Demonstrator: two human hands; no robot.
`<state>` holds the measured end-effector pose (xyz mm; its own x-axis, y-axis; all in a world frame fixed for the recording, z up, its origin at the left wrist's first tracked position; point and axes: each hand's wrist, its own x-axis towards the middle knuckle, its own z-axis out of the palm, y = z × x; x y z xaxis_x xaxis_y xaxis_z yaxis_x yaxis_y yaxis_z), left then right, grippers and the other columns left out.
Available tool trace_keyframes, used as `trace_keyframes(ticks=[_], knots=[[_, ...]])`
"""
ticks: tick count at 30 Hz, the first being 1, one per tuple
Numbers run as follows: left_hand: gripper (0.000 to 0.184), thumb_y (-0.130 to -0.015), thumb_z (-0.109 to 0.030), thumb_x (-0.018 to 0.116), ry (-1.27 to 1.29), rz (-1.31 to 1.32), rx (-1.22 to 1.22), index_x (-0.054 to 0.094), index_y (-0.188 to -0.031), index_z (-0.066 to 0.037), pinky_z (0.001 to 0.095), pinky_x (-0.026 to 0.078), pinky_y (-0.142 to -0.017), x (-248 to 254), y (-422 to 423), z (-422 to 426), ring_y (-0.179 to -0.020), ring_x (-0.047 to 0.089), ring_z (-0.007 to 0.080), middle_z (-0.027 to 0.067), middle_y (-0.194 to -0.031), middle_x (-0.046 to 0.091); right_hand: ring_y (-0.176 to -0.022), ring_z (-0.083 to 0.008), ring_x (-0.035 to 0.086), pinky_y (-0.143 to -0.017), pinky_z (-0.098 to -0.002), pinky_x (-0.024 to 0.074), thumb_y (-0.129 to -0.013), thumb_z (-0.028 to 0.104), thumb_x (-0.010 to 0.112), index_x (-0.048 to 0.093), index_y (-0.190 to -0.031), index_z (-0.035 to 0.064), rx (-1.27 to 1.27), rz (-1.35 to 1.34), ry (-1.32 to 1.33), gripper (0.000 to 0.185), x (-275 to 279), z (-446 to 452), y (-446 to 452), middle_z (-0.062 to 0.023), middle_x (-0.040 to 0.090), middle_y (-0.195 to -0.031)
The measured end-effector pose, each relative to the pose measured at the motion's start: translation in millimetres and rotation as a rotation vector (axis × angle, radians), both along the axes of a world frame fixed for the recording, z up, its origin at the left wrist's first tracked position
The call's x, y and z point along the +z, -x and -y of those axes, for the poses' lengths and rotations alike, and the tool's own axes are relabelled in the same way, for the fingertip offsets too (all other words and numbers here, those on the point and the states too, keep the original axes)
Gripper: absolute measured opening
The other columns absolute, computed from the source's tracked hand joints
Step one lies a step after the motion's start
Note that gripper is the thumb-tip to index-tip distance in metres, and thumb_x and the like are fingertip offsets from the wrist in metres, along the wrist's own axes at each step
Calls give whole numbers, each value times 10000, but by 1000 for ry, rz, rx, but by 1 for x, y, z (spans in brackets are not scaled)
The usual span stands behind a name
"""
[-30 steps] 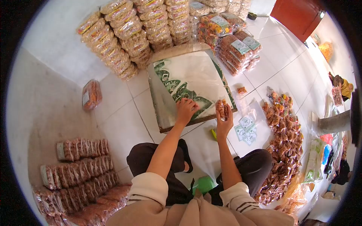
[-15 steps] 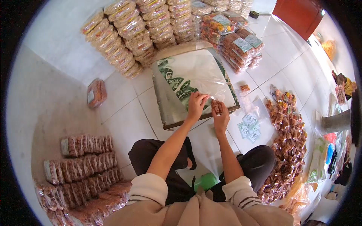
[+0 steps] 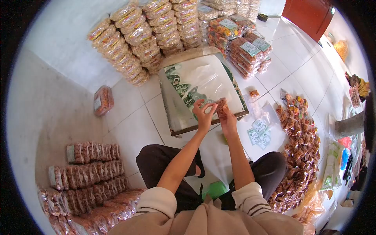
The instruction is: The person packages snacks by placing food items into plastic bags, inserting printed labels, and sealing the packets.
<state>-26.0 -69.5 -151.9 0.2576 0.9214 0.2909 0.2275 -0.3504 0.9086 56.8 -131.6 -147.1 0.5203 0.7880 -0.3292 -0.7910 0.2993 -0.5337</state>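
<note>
Over the near edge of a low board (image 3: 211, 74) with a green-and-white sheet, my right hand (image 3: 228, 117) grips a small clear packet of brown snacks (image 3: 222, 106). My left hand (image 3: 204, 112) is just left of the packet, thumb and forefinger brought together at the packet's side; whatever lies between those fingertips is too small to make out. Clear plastic film (image 3: 221, 84) lies on the board beyond both hands. Right of the board, green-and-white labels (image 3: 259, 133) lie on the floor beside a small orange packet (image 3: 254, 93).
Stacked snack bags (image 3: 137, 35) stand behind the board, with labelled packs (image 3: 250, 51) at their right. A long heap of small brown packets (image 3: 299, 152) runs down the right. Rows of packs (image 3: 88, 172) fill the lower left. A lone pack (image 3: 103, 100) leans by the wall.
The right hand has brought the packet left and turned it upright above the board's near edge. The left hand has moved right, up to the packet, with its fingers more curled.
</note>
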Motion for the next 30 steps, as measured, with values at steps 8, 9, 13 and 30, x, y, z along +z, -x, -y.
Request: trace_keyframes(ticks=[8,9,13,30], knots=[[614,-673,-270,709,378,269,-11,413,-1175,-77,339,303,-928,5,-15,-7,-1153,324,226,114,-1226,366,-891,-158,544,-808,-271,429,-804,75,547,512,-1054,-32,127,158,5,274,-8,4,11,-81,569,-973],[614,-673,-270,709,379,269,-11,413,-1175,-77,339,303,-928,14,-13,-5,-1153,324,226,114,-1226,366,-901,-172,538,-787,-277,434,-785,59,564,492,-1089,-26,66,403,129,324,-2,4,14,-77,567,-981],[724,-659,-238,722,664,362,-342,352,-1259,-71,307,352,-892,40,-8,3,-1100,405,189,109,-1264,362,-869,-198,543,-737,-291,447,-743,9,595,455,-1156,-6,-325,1613,446,436,6,12,12,-86,573,-986],[776,-703,-178,685,403,73,-469,230,-1328,-122,309,439,-821,30,7,-2,-1105,414,215,149,-1266,352,-997,-229,502,-823,-310,406,-713,8,592,462,-1158,23,-192,1005,53,463,1,2,10,-128,531,-1052]])
